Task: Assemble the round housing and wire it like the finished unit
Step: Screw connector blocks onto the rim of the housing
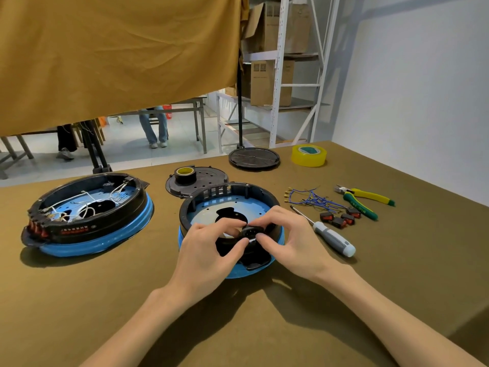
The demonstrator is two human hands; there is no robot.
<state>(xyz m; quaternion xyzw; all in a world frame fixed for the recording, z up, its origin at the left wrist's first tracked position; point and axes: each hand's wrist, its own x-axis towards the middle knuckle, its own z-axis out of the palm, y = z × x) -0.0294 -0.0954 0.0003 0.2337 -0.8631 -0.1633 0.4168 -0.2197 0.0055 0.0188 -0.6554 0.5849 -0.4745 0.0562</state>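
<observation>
The round housing [209, 207], black ring on a blue base, sits mid-table with no wires inside. At its near rim my left hand [209, 250] and my right hand [285, 237] both pinch a small black socket part [249, 231] between thumb and fingers. The finished unit [87, 215] lies to the left, with white wires and red switches fitted. Loose blue wires [312, 200] and several red rocker switches [340, 218] lie to the right.
A screwdriver [330, 237] lies just right of my right hand, with yellow-green pliers [362, 200] beyond. Behind the housing are a black perforated cover [209, 178] carrying black tape [185, 174], a round black lid [254, 158] and yellow tape [308, 155].
</observation>
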